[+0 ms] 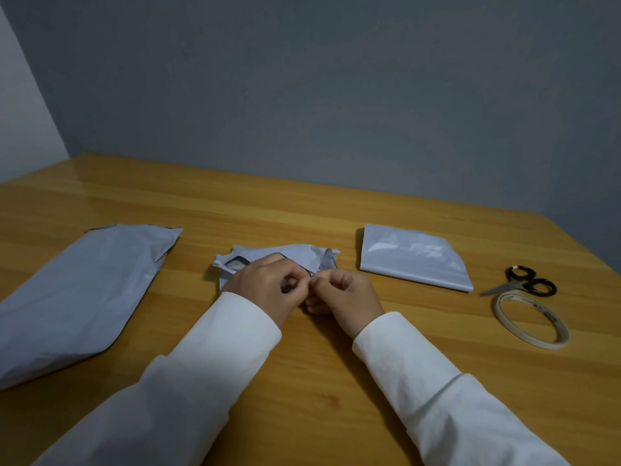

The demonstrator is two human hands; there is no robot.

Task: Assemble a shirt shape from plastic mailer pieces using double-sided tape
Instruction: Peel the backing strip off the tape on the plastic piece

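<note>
White-sleeved left hand and right hand, fingertips pinching crumpled mailer piece.

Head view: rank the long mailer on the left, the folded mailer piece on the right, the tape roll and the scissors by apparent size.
1. Long mailer, clearly largest, though it lies nearest the camera.
2. Folded mailer piece.
3. Tape roll and scissors look alike in span; I will not rank them.

The mailer pieces are pale grey-white with a dark lining showing on the middle piece, the bench honey-yellow woodgrain, the scissors black-handled, the tape roll cream, the sleeves white, the wall grey-blue.
</note>
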